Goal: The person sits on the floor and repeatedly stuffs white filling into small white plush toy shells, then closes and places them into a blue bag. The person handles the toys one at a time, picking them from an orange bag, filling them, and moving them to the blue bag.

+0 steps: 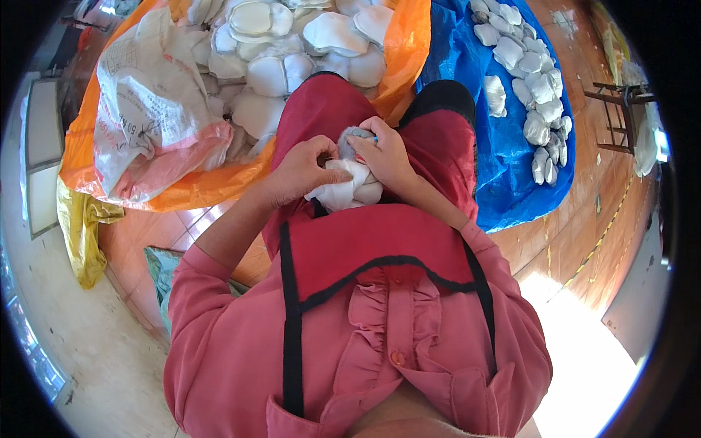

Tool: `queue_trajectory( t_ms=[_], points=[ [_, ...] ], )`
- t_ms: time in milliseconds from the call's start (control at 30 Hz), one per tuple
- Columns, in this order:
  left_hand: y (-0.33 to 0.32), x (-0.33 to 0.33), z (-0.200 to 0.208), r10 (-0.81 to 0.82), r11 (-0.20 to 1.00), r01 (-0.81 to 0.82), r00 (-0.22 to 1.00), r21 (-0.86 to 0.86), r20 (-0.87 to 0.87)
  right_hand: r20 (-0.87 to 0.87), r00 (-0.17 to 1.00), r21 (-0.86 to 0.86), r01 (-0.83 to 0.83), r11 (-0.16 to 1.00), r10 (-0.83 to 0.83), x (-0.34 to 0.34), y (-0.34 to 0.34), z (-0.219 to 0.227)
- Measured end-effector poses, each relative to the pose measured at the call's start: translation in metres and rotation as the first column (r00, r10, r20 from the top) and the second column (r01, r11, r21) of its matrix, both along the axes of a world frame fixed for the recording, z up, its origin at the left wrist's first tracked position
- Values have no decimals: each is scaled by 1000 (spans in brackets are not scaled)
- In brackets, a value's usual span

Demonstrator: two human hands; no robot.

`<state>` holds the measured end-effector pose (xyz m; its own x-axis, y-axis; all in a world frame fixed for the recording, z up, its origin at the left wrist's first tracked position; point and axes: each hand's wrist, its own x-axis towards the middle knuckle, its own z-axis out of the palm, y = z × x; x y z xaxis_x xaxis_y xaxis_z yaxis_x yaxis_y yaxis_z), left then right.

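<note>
Over my lap, a soft white and grey cloth pad (341,191) is held between both hands. My left hand (310,168) is closed, its thumb and fingers pinching the pad's white upper edge. My right hand (387,155) curls round the grey end of the same pad, fingers closed. A small blue tip (375,139) shows at the right fingers, with a bit of red below it; what these belong to is hidden. Beneath the hands lies a dark red apron (380,233) with black edging, spread over my knees.
Ahead, an open orange sack (405,51) holds many flat white pads (266,73), with a white printed sack (150,95) over its left side. A blue sheet (456,160) on the right carries smaller white bundles (537,87). A wooden stool (621,109) stands far right; a yellow bag (80,241) lies left.
</note>
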<state>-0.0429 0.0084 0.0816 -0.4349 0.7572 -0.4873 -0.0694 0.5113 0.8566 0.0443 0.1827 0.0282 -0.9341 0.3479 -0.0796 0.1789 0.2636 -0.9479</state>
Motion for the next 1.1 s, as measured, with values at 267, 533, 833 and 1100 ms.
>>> queue_trajectory(
  t_ms=[267, 533, 833, 1100],
  points=[
    [6, 12, -22, -50, 936, 220, 854, 274, -518, 266, 961, -631, 236, 739, -79, 0, 6, -20],
    [19, 26, -15, 33, 997, 6, 884, 82, -467, 307, 932, -498, 330, 802, -193, -3, 5, -28],
    [27, 33, -18, 24, 964, 182, 662, 192, -749, 369, 900, -716, 433, 547, -230, -2, 6, -40],
    [17, 36, -21, -29, 931, 302, 623, 205, -782, 369, 929, -814, 316, 487, 14, 4, 16, -35]
  ],
)
